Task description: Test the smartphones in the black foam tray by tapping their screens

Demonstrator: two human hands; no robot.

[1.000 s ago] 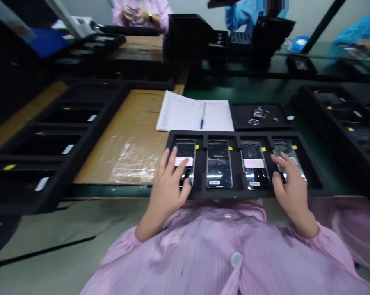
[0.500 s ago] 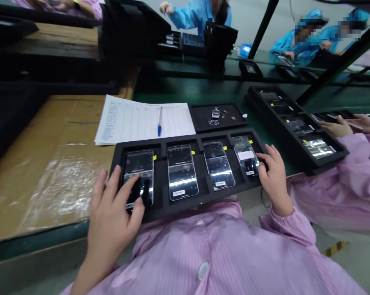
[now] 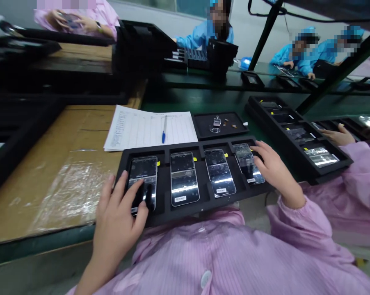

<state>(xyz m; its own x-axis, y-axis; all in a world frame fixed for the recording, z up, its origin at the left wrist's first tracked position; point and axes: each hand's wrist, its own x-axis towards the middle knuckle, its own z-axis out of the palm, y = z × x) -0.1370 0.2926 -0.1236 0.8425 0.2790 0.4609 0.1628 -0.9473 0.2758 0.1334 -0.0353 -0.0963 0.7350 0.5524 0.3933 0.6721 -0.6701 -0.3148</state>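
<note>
Black foam tray (image 3: 163, 214), four slots, four phones seated flat; both hands on the end units.

Left hand (image 3: 117, 213): fingers spread, tips of two resting on the lower glass of the leftmost phone (image 3: 143, 172), thumb at its bottom edge; nothing pinched. Right hand (image 3: 272, 170): fingers loosely spread, laid across the right side of the rightmost phone (image 3: 245, 157), which lies partly under them. Between the two sets of fingers, the second phone (image 3: 184, 178) and third phone (image 3: 219, 172) lie untouched. By the look of it, every slot is filled and no unit is lifted out; only the end pair is being handled. Beyond the fingertips: paper sheet (image 3: 138, 129) with pen (image 3: 164, 131), small parts tray (image 3: 203, 123).
</note>
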